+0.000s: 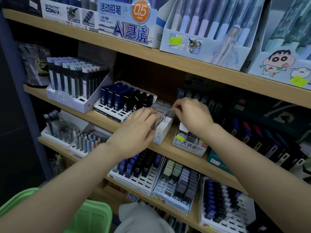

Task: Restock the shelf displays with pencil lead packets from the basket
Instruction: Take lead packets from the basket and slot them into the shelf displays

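Wooden shop shelving, middle board (185, 153): the clear plastic pencil lead packets (161, 106) stand packed in a small white cardboard display box (164, 130) at its front edge. They sit upright, long axis near vertical, tops up and seemingly tipped slightly back.

The step in hand looks like seating a packet at the row's right end. The right hand (191, 113) pinches a top edge there, while the left hand (134, 130) lies with fairly straight fingers against the row, steadying it. Next, I judge, comes pushing it down level and fetching more from the green slatted plastic basket (90, 214) below. A tray of dark blue and black cases (124, 100) stands just beside, on the left.
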